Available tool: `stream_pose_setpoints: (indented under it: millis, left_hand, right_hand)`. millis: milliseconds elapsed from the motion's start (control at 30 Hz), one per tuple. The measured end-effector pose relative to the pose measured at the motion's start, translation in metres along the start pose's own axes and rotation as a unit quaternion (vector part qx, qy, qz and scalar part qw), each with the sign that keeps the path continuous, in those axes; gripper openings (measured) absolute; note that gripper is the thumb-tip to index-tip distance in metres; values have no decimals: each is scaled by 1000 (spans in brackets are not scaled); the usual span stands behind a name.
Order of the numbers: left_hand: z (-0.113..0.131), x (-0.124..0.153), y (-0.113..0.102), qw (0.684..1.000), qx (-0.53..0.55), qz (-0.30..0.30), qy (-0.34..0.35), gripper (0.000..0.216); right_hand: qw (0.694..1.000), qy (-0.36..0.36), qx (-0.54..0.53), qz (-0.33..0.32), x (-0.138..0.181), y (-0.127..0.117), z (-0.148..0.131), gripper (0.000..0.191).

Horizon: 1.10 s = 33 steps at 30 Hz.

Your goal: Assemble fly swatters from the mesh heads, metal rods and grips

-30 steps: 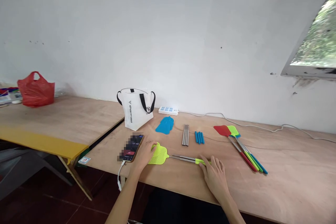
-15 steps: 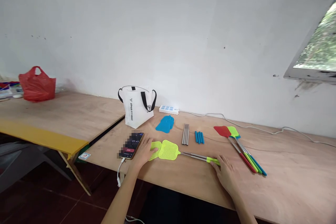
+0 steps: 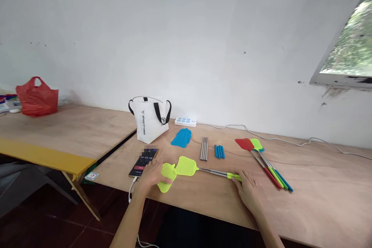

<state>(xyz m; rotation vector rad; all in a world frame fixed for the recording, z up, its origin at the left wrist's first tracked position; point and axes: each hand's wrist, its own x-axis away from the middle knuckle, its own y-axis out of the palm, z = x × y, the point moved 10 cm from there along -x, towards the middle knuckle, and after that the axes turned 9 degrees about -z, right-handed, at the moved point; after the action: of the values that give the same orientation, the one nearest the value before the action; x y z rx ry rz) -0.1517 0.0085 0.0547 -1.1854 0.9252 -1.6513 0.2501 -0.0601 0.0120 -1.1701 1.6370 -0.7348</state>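
Observation:
A loose lime-green perforated fly swatter head [image 3: 166, 183] lies under the thumb of my left hand [image 3: 149, 174], which is closed on its left edge; the fingers behind are partly hidden. Its tip touches a second lime swatter head [image 3: 186, 166], joined to thin metal rods [image 3: 213, 171]. These rods run right into lime-green handles [image 3: 232, 176]. My right hand [image 3: 247, 190] rests on the table with thumb and forefinger around the handle ends. Behind lie blue swatter heads [image 3: 181, 138], several metal tubes [image 3: 204, 148] and several short blue handles [image 3: 219, 151].
Assembled red, green and blue fly swatters [image 3: 270, 170] lie at the right. A phone [image 3: 143, 161] on a cable sits left of my left hand. A white bag [image 3: 151, 122] and power strip [image 3: 185, 121] stand by the wall. A red bag [image 3: 37, 99] is on the other table.
My left hand has drawn the loose lime swatter head toward the table's front edge and turned it, so more of it shows. My right hand stays at the handles. The view shifts slightly.

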Motion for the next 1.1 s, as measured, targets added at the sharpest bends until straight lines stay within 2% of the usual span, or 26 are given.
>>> stream_pose_setpoints:
  millis: [67,133,200,267,333,400,567,667,733,867,967,1100]
  left_hand:
    - [-3,5,-11,999,45,26,-5,64]
    - [0,16,-34,986,118,110,32,53]
    - [7,32,-60,950,210,207,102,47]
    - [15,45,-73,906,296,252,169,35]
    - [28,47,-74,872,366,239,222,24]
    - [42,41,-66,838,440,206,249,29]
    - [70,6,-14,700,673,93,220,51]
    - [77,-12,9,649,729,69,204,57]
    - [70,-19,16,636,742,90,191,59]
    - [54,-23,13,629,743,135,185,60]
    - [52,-23,10,634,739,128,189,57]
    - [59,-22,11,648,731,99,192,62]
  right_hand:
    - [1000,-8,-19,4,-1,1,1,30]
    - [999,-16,-41,10,-2,0,2,28]
    - [998,-25,-55,19,-3,-2,2,26]
    - [997,-38,-67,22,-3,-2,0,25]
    - [995,-57,-82,17,-2,-1,-3,26]
    - [994,-69,-88,13,0,-1,-6,29]
    - [996,-52,-61,35,3,-9,-6,33]
    - [995,-41,-81,45,2,-16,-4,31]
    - [992,-41,-104,58,0,-20,-4,31]
    - [985,-68,-135,78,-1,-23,-9,32]
    - [979,-97,-156,84,1,-23,-20,32]
    - [975,-120,-179,57,4,-21,-38,32]
